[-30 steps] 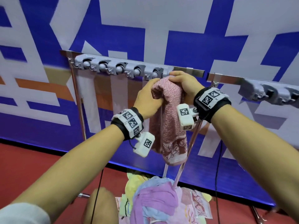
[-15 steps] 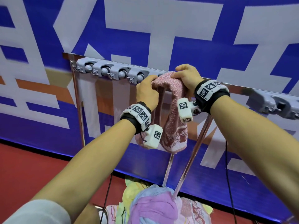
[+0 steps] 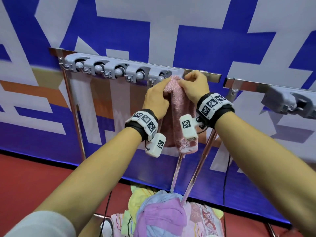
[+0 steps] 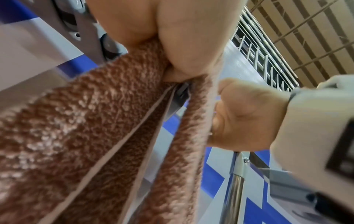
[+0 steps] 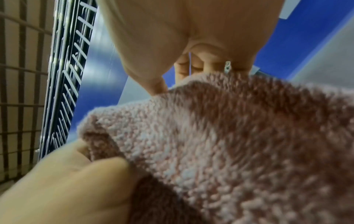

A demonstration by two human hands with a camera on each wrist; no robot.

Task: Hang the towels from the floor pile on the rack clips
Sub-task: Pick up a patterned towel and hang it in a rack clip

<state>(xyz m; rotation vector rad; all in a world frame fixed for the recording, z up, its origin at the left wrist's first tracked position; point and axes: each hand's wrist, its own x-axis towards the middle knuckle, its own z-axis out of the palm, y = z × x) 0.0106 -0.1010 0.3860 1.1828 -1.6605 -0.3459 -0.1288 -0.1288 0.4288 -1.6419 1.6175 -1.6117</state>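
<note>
Head view: a person's two bare arms reach up to a metal rack (image 3: 212,77) standing before a blue and white banner (image 3: 188,31). A grey strip of clips (image 3: 118,71) runs along the rack's left part. The left hand (image 3: 156,100) and right hand (image 3: 195,86) are close together, both pinching the bunched top of a pink towel (image 3: 177,117) just beside the rightmost clip in that strip. The rest of the towel hangs straight down between the wrists. Below, on the red floor (image 3: 34,177), lies a pile of towels (image 3: 162,216) in purple, blue and yellow.

Left wrist view: the left hand's fingers (image 4: 182,45) squeeze a fold of towel directly beside the grey clip body. The cloth drapes in loose folds with a pale hem. The right hand sits close by, against the towel's other edge.

Right wrist view: thumb and curled fingers (image 5: 153,75) nip the towel's upper edge; the fluffy pile fills the frame.

Judging from this, the towel is light, soft and floppy, with no stiffness to push with. It probably needs holding right at the top edge, gathered thick, so the bunch can be fed into the clip without slipping out.
</note>
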